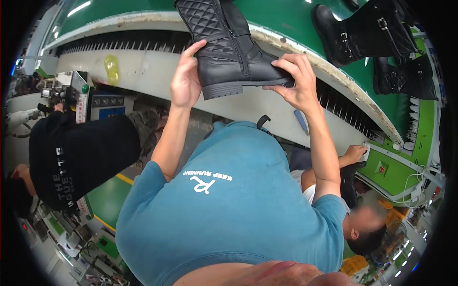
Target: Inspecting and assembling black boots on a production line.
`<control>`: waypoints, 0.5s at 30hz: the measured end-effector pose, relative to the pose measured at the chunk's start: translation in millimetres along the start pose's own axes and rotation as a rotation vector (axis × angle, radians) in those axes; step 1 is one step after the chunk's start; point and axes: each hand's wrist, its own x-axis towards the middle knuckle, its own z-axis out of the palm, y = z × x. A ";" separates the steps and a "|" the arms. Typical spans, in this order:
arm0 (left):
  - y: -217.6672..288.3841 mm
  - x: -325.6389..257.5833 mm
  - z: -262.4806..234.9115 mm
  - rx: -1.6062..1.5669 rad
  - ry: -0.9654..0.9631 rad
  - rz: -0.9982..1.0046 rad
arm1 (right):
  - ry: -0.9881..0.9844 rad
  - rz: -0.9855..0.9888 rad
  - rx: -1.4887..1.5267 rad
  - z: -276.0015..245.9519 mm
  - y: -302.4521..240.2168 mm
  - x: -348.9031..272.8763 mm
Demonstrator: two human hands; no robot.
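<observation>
Both hands hold a black boot point(228, 45) above the green conveyor point(286, 19). The left hand point(185, 81) grips its heel end, thumb up against the quilted shaft; the right hand point(296, 81) clasps the toe, fingers curled under the sole. Two more black boots point(377, 35) lie on the conveyor to the right. Two people sit below, one in black point(76, 157).

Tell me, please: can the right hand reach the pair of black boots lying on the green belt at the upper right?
Probably not at once. The right hand is shut on the toe of the black boot, which the left hand supports at the heel. The pair of boots lies apart, farther along the green belt.
</observation>
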 end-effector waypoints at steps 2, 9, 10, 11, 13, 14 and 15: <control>5.0 -20.0 20.2 0.094 -0.050 0.038 | -0.048 0.044 0.013 -3.7 -17.2 -13.6; 17.7 -76.9 35.5 0.300 0.062 -0.104 | 0.068 -0.113 -0.186 -17.8 -72.8 -48.7; 19.9 -79.9 40.5 0.304 0.073 -0.104 | 0.086 -0.134 -0.227 -18.7 -80.3 -56.9; 21.4 -81.5 42.3 0.330 0.059 -0.112 | 0.081 -0.135 -0.267 -19.2 -88.9 -62.9; 22.8 -84.1 45.9 0.384 0.029 -0.128 | 0.087 -0.112 -0.243 -16.5 -91.7 -72.2; 23.6 -82.9 48.6 0.378 0.011 -0.113 | 0.094 -0.104 -0.198 -15.0 -91.9 -74.6; 23.7 -84.1 50.3 0.380 0.002 -0.122 | 0.103 -0.097 -0.152 -14.3 -92.3 -76.2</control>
